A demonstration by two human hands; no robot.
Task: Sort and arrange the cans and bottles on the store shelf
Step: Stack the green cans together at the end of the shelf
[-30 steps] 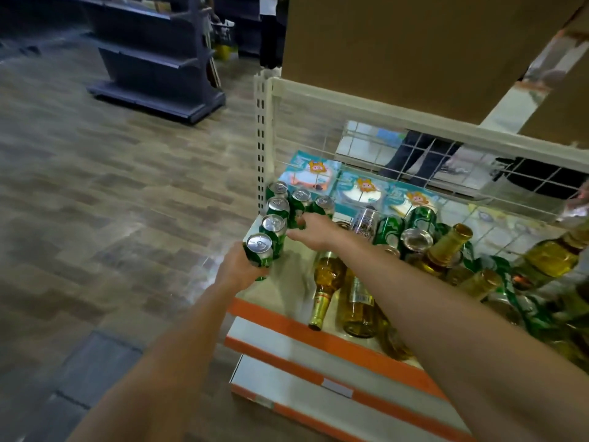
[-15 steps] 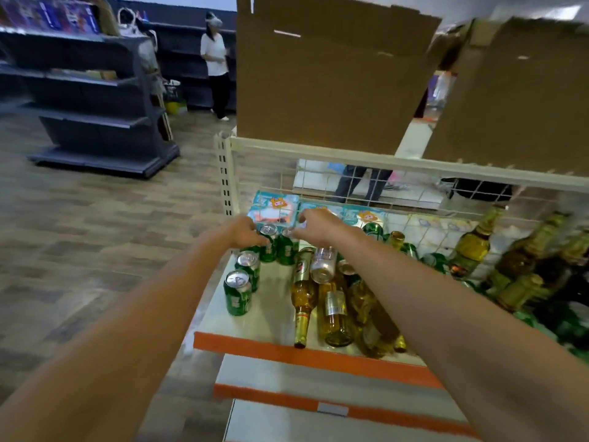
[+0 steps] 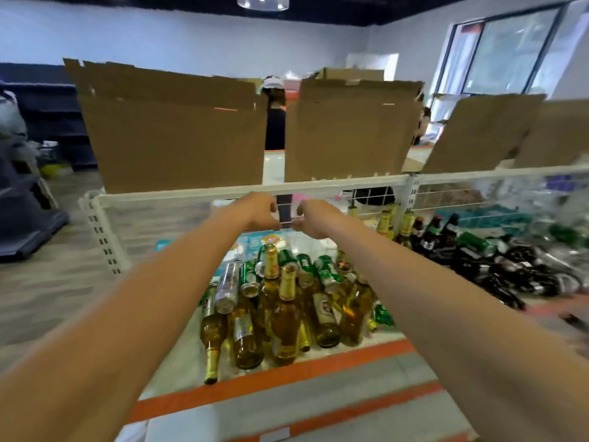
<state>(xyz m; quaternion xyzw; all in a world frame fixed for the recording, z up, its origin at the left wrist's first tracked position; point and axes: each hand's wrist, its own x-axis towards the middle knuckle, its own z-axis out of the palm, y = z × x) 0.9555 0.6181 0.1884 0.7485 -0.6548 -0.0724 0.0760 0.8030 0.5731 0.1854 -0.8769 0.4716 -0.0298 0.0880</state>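
Head view: both bare arms reach forward from the lower corners to the middle of the frame, where the left hand (image 3: 255, 212) and the right hand (image 3: 317, 218) sit close together, not touching, in front of the white wire mesh panel (image 3: 159, 218) at the back of the shelf (image 3: 318, 365). The fingers of both hands are curled towards the mesh. The picture is smeared there, so I cannot tell whether either grip has closed on a wire or holds nothing.

Below the hands, in the lower middle, a heap of golden glass bottles (image 3: 285, 317) lies on the shelf with gold-foil necks pointing various ways; one neck reaches the orange front edge. Green cans (image 3: 325, 271) lie tumbled among them towards the back, and a silver can (image 3: 228, 287) lies on its side at the left of the heap. At middle right, past a white upright, a blurred mass of dark bottles (image 3: 497, 269) fills the next bay.

Flat brown cardboard sheets (image 3: 172, 135) stand along the top rail of the mesh across the upper half of the frame. Through the gap between two of them a person (image 3: 275, 122) in dark clothes is partly visible. A dark shelving unit (image 3: 25, 218) stands at the left edge, and a large window (image 3: 510, 49) is at upper right.
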